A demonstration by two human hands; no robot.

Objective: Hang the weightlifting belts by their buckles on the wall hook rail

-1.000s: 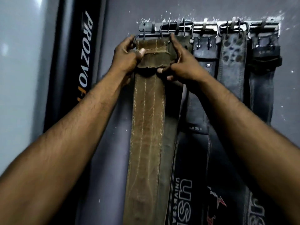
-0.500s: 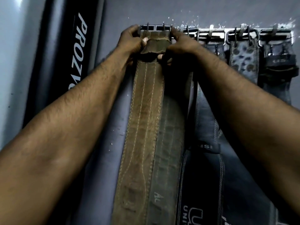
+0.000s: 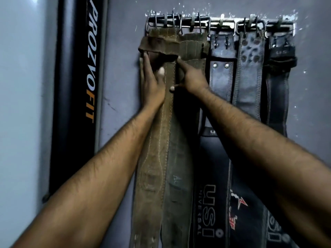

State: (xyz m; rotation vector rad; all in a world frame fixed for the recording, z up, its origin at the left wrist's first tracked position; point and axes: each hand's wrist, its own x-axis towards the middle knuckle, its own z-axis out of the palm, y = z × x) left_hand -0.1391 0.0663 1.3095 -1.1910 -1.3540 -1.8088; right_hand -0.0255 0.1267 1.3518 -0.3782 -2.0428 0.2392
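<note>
A metal hook rail (image 3: 222,24) is fixed high on the grey wall. A brown stitched belt (image 3: 157,167) hangs from the rail's leftmost hooks by its buckle (image 3: 163,22), with its keeper loop (image 3: 157,44) just below. My left hand (image 3: 152,83) holds the belt's left edge below the loop, thumb on the front. My right hand (image 3: 191,77) grips the right edge, index finger pointing up. A second olive belt (image 3: 179,158) hangs right beside it, partly behind.
Further right on the rail hang a blue-grey belt (image 3: 222,76), a spotted grey belt (image 3: 250,68) and a black belt (image 3: 277,97). A wide black USI belt (image 3: 209,203) spreads low. A black PROZVOFIT panel (image 3: 80,86) stands along the wall at left.
Both hands have slid down from the buckle at the rail to below the keeper loop. The brown belt's buckle now sits on the leftmost hooks.
</note>
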